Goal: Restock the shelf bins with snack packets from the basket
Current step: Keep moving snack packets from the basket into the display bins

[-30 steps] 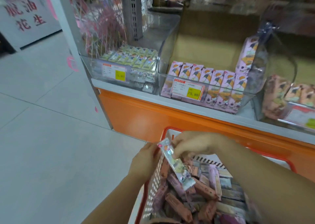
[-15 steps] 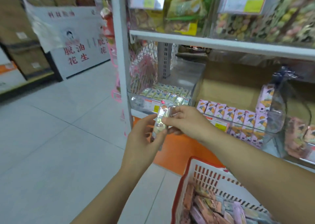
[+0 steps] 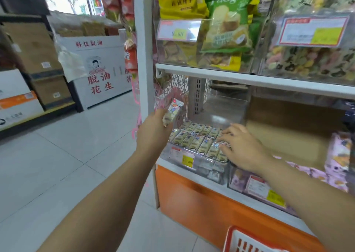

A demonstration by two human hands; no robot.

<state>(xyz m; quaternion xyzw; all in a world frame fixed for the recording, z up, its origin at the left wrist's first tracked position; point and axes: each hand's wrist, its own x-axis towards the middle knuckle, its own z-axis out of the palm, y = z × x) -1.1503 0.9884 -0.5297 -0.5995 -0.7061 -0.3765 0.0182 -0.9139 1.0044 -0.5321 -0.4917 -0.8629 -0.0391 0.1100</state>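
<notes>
Since half a second ago my two hands have parted. They were both on one packet in front of the shelf. Now my left hand [image 3: 153, 130] carries the snack packet [image 3: 172, 110] alone, fingers closed on its lower end, with the rest sticking up and tilted above the bin's near-left corner. My right hand [image 3: 242, 146] has gone ahead to the clear bin [image 3: 194, 166]. It grasps nothing and lies with its fingers spread flat on the rows of matching packets [image 3: 196, 138] at the bin's right side. The basket [image 3: 240, 238] is only a red corner, low and below my right forearm.

The risk I see is the grip. I'm holding a glossy wrapper by one end, so it could slip, and from where my left hand is it would drop outside the bin's left wall onto the floor.

The rows under my right hand look tightly packed. I judge that pushing them aside to make a gap could buckle the neat lines or ride a packet up over the front wall above the price label [image 3: 182, 156].

If I lay the new packet loose on top, it may slide forward and out
</notes>
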